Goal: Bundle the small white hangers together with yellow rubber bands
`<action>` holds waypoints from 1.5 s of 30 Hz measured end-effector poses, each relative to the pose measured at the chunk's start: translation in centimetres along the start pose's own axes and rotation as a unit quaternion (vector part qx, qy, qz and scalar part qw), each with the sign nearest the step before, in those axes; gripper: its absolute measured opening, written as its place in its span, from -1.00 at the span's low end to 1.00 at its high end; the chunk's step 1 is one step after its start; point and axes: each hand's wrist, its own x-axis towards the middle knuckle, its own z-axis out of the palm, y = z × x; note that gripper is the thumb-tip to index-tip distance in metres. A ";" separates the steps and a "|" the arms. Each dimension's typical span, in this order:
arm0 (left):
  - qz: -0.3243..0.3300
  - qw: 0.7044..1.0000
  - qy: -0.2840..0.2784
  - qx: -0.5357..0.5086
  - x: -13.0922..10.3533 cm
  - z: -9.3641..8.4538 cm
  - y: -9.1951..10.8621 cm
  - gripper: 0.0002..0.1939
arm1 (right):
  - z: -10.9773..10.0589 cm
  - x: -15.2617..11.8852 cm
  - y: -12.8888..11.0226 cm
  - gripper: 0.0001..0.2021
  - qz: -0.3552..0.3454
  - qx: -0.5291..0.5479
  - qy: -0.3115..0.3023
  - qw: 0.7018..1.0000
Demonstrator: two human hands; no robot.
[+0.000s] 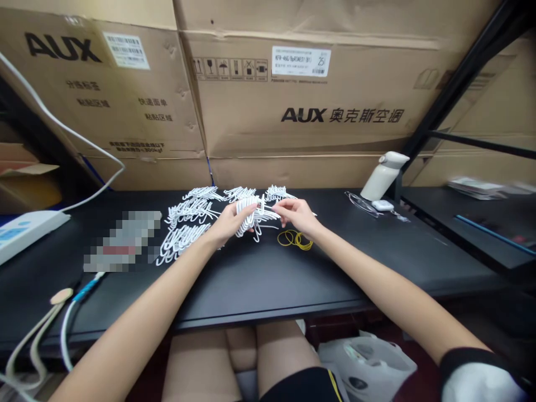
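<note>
My left hand [229,222] is wrapped round a bundle of white hooks [246,215] above the black table. To its right, my right hand [298,215] has its fingers pinched together at the thin ends of the bundle; what the fingertips hold is too small to tell. Behind and to the left of my hands lie several piles of similar white hooks [184,240], with another pile [278,192] at the back. Yellow rubber bands [296,240] rest on the table just below my right hand.
A white bottle [379,176], glasses [362,204] and a small white case [382,205] stand at the back right. A pixelated flat object [125,240], white power strip [29,229] and cables are left. Cardboard [335,139] lines the back of the black table [268,285].
</note>
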 end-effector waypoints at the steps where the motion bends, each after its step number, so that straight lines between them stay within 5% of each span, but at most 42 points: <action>1: -0.005 1.000 -0.003 -0.005 0.0 0.0 -0.1 -0.65 | 0.2 -0.1 0.1 -0.69 0.005 0.003 -0.005 1.000; 17: -0.036 0.999 -0.016 -0.012 0.0 0.1 -0.5 -0.65 | 0.2 -0.2 0.5 -0.72 0.039 0.006 -0.015 0.999; 25: -0.104 0.992 0.004 -0.070 0.2 0.2 -0.5 -0.68 | -0.1 -0.6 -0.3 -0.75 -0.096 -0.158 -0.045 0.982; 31: -0.078 0.996 0.005 -0.043 0.1 0.3 -0.4 -0.69 | 0.1 -0.8 -0.2 -0.71 -0.053 -0.143 -0.072 0.986; 34: -0.059 0.998 -0.009 -0.030 0.0 0.3 -0.4 -0.67 | 0.3 -1.1 -0.1 -0.70 -0.085 -0.167 -0.069 0.980; 45: -0.071 0.997 -0.039 -0.014 -0.4 0.7 -0.5 -0.63 | 1.4 -2.2 0.0 -0.77 -0.258 -0.337 -0.029 0.905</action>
